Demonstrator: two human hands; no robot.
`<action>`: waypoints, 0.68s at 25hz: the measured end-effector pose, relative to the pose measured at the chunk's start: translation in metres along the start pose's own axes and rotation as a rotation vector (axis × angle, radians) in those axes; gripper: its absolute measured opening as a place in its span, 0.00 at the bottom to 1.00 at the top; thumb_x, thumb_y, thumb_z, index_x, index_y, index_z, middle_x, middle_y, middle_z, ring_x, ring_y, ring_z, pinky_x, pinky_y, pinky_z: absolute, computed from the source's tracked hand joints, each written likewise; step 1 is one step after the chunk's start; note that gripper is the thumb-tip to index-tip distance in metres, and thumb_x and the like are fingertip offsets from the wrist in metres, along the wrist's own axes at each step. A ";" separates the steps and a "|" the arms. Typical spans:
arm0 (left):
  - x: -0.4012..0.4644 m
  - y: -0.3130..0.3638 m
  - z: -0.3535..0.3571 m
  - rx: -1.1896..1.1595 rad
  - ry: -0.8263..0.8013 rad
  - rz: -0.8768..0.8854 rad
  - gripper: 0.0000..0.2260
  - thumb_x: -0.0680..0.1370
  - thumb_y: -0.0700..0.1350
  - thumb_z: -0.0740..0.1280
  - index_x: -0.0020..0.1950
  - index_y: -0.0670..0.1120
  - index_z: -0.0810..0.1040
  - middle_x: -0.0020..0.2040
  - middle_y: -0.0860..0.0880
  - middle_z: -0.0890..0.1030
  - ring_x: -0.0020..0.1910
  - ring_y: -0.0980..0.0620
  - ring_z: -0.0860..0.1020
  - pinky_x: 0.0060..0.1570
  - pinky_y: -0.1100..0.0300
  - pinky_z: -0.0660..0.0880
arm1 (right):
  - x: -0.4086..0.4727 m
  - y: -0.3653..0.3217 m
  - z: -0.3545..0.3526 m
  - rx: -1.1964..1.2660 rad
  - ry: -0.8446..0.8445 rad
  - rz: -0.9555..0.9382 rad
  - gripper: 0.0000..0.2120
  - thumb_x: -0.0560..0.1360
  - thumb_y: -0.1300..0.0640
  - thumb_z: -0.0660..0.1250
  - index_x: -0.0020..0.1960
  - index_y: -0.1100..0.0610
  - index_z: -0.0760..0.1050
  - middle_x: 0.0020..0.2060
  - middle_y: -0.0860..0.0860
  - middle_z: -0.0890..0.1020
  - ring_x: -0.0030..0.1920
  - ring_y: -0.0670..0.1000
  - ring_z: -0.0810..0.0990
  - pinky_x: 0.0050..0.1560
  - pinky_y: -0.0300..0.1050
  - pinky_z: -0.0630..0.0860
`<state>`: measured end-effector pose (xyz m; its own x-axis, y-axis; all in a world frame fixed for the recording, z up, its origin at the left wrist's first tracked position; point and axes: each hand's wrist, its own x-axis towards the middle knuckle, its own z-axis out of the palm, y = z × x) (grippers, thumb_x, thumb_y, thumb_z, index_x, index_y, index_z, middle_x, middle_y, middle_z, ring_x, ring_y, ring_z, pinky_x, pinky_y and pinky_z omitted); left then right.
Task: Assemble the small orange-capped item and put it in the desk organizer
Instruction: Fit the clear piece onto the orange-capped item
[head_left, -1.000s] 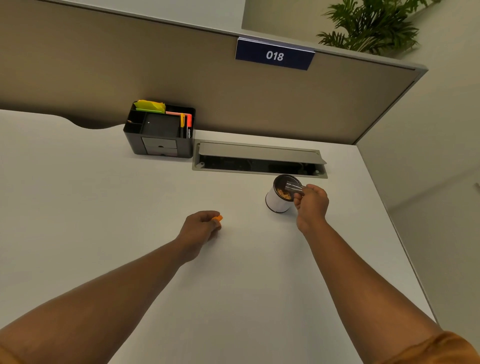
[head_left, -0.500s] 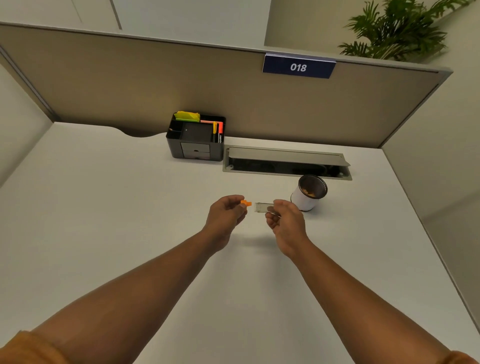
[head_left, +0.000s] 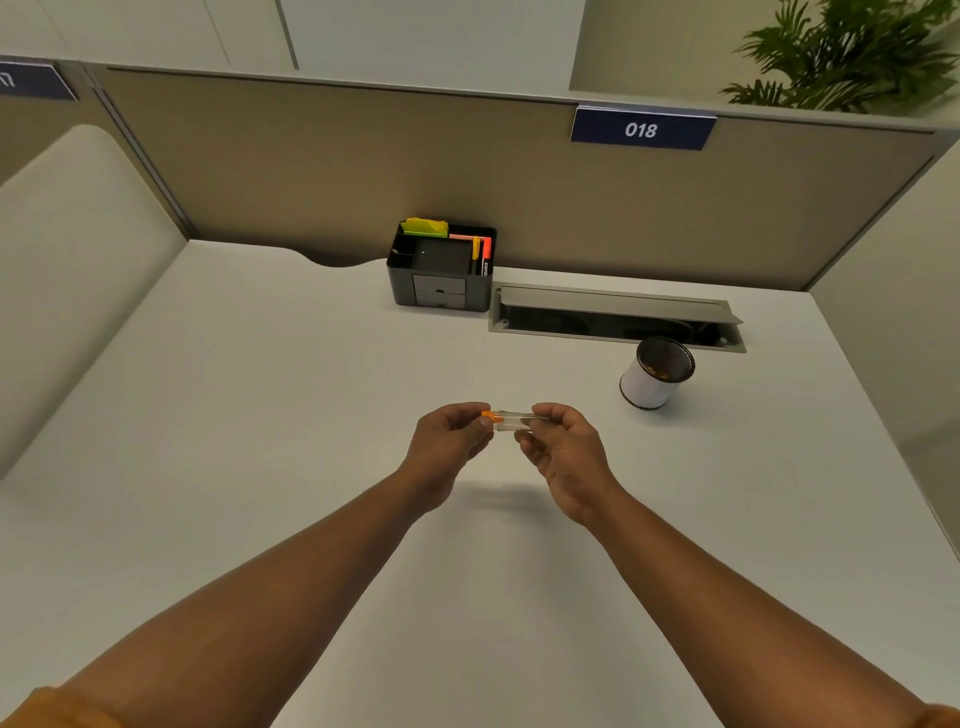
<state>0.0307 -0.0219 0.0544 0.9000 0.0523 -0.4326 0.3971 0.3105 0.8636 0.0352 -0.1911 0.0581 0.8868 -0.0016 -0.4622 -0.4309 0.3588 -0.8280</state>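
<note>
Above the middle of the white desk, my left hand (head_left: 451, 441) pinches a small orange cap (head_left: 490, 415). The cap meets the left end of a short clear tube (head_left: 514, 420), which my right hand (head_left: 563, 449) grips at its other end. Both pieces lie in one horizontal line between my fingertips. Whether the cap is fully seated on the tube is not visible. The black desk organizer (head_left: 441, 273) stands at the back of the desk against the partition, holding yellow-green notes and orange and yellow markers.
A white cup with a dark mesh rim (head_left: 655, 373) stands to the right of my hands, with small orange bits inside. Behind it is an open cable tray (head_left: 615, 317) set into the desk. Beige partitions close the back and sides.
My right hand lifted the clear tube out of the cup and carried it left. My left hand raised the orange cap off the desk. The two pieces have now come together.
</note>
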 end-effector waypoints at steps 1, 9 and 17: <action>-0.001 0.000 -0.002 -0.007 0.000 -0.007 0.08 0.79 0.37 0.70 0.57 0.40 0.82 0.51 0.45 0.86 0.50 0.49 0.84 0.49 0.63 0.81 | -0.002 0.001 -0.001 -0.011 -0.020 -0.010 0.09 0.79 0.69 0.64 0.56 0.60 0.77 0.51 0.58 0.82 0.48 0.56 0.83 0.51 0.45 0.82; -0.007 -0.001 -0.007 -0.037 -0.049 -0.036 0.06 0.79 0.36 0.69 0.54 0.40 0.84 0.47 0.45 0.87 0.46 0.51 0.86 0.48 0.64 0.82 | -0.010 0.004 -0.012 -0.150 -0.099 -0.044 0.11 0.77 0.71 0.66 0.54 0.58 0.79 0.49 0.55 0.86 0.50 0.55 0.86 0.57 0.48 0.81; -0.008 0.002 -0.009 -0.015 -0.108 -0.006 0.09 0.77 0.33 0.70 0.55 0.43 0.85 0.53 0.42 0.87 0.54 0.46 0.85 0.56 0.59 0.81 | -0.011 0.004 -0.018 -0.149 -0.070 0.006 0.06 0.78 0.60 0.71 0.54 0.59 0.81 0.45 0.59 0.88 0.44 0.54 0.87 0.46 0.43 0.83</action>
<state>0.0230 -0.0136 0.0574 0.9120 -0.0516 -0.4070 0.4006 0.3250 0.8566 0.0207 -0.2060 0.0542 0.8912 0.0667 -0.4486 -0.4519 0.2157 -0.8656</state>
